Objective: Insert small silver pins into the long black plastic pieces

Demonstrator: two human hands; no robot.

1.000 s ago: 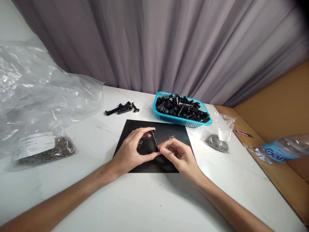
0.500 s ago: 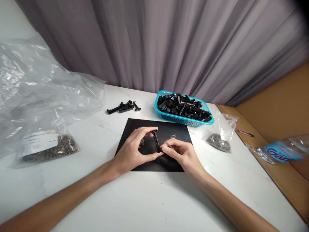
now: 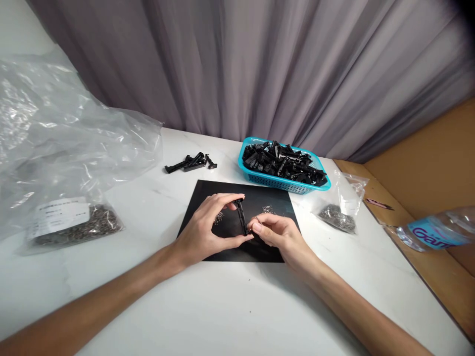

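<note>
My left hand (image 3: 202, 225) grips a narrow black plastic part (image 3: 241, 216) by its two ends, thumb below and fingers above, so that it stands nearly upright. Close to the part's lower end, my right hand (image 3: 284, 232) is closed in a pinch; what lies between its fingertips is too small to make out. Both hands are over a black mat (image 3: 237, 254). Small metal pieces lie on the mat in two piles, a left pile (image 3: 218, 218) partly behind my left hand and a right pile (image 3: 267, 209) beyond my right fingers.
A blue basket (image 3: 282, 186) full of black parts stands behind the mat. Several black parts (image 3: 191, 162) lie to its left. Bags of metal pieces sit at left (image 3: 79, 225) and right (image 3: 337, 217). A plastic bottle (image 3: 434, 232) lies on cardboard at far right.
My right fingertips have shifted slightly and the thin metal sliver seen between them earlier is less visible. My left hand still holds the black part in the same pose.
</note>
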